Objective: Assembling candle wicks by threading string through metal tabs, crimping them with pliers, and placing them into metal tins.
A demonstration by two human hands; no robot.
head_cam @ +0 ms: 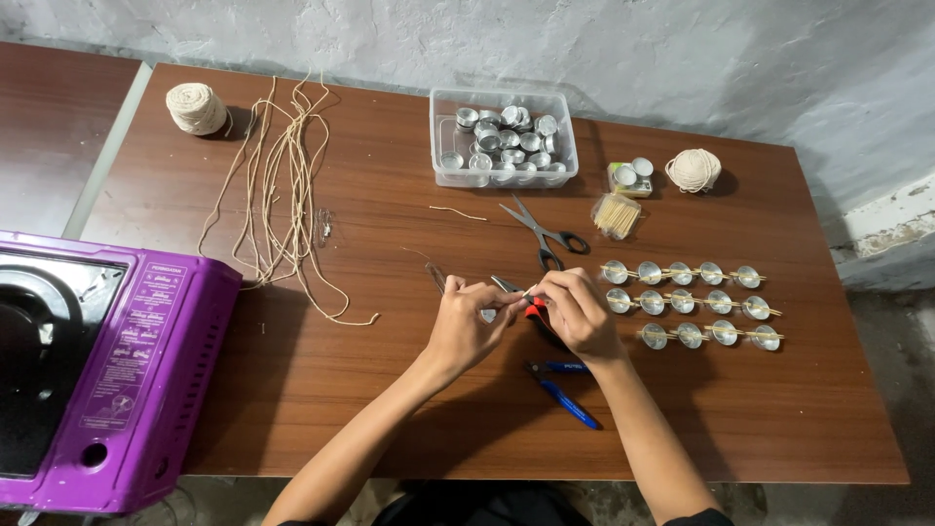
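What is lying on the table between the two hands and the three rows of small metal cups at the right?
Nothing visible. The wood between the right hand and the rows of cups is bare; the scissors lie farther back, and the blue-handled pliers nearer the person.

Both forearms are stretched from the near edge of the desk toward its middle, and they are angled inward so that the hands are brought together. The left hand (466,324) is held with its back turned up, the fingers curled and the thumb and forefinger pinched at the tips. The right hand (577,312) is held just beside it, knuckles up, the fingers bent and closed in a grip. The fingertips of both hands are nearly met. Both wrists are raised slightly above the desk, and the forearms are bare.
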